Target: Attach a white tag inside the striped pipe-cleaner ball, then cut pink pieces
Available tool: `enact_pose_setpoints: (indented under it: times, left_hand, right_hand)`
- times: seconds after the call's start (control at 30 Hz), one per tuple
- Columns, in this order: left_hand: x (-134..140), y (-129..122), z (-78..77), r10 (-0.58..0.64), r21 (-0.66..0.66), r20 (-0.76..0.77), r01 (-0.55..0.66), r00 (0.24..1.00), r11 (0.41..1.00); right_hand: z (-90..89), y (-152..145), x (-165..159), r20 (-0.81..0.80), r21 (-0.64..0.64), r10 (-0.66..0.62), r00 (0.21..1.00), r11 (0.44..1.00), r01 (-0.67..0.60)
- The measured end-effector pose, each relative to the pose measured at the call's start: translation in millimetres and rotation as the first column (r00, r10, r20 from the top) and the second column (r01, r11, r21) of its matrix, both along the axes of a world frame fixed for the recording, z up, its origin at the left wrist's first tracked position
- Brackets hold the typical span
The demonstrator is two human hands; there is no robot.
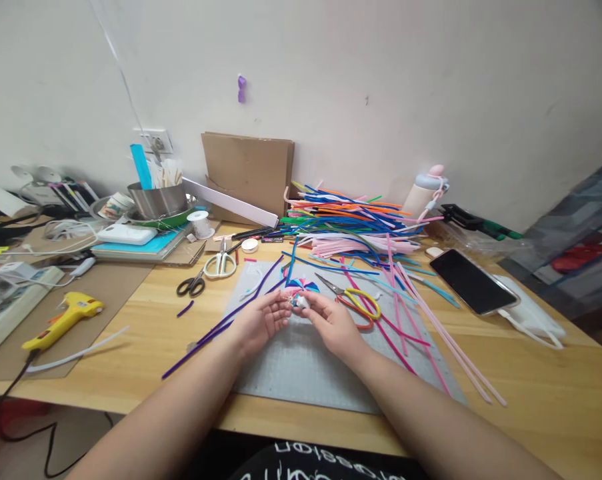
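Observation:
My right hand (pixel 333 327) is closed in a pinch on a small white fuzzy piece (pixel 302 302), seemingly a bit of pipe cleaner. Facing it, my left hand (pixel 263 323) is turned palm inward with its fingers loosely curled, and its fingertips close at the pink-and-white end of the same small craft piece; the exact grip is partly hidden. Just beyond the fingertips is a blue, white and pink pipe-cleaner shape (pixel 305 285). Scissors with red and yellow handles (pixel 363 303) lie right of my right hand. Purple pipe cleaners (pixel 205 340) lie beside my left forearm.
A grey cutting mat (pixel 301 373) lies under my hands. Behind it is a heap of coloured pipe cleaners (pixel 351 220). White-handled scissors (pixel 221 265), black scissors (pixel 191 285) and a yellow glue gun (pixel 65 317) are at left. A phone (pixel 473 280) and a bottle (pixel 425 190) stand right.

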State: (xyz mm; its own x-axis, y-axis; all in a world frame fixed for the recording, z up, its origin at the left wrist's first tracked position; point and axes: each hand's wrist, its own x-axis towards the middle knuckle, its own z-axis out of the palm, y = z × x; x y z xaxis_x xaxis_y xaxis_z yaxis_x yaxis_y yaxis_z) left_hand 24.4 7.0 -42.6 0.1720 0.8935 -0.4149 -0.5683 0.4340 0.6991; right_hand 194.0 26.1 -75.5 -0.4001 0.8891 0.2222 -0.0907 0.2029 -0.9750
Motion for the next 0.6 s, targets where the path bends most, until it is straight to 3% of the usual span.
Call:
enact_pose_setpoints:
  times: [0.3, 0.6]
  left_hand:
    - [0, -1, -2.7, -0.005, 0.033, -0.008, 0.005, 1.0, 0.999]
    - [3, -3, -1.6, -0.027, 0.127, -0.067, 0.036, 0.997, 0.991]
  right_hand:
    - [7.7, 0, 1, 0.018, 0.054, 0.003, 1.0, 0.999, -0.004]
    - [-9.5, 3, 1, 0.073, 0.109, -0.059, 0.996, 0.993, 0.051]
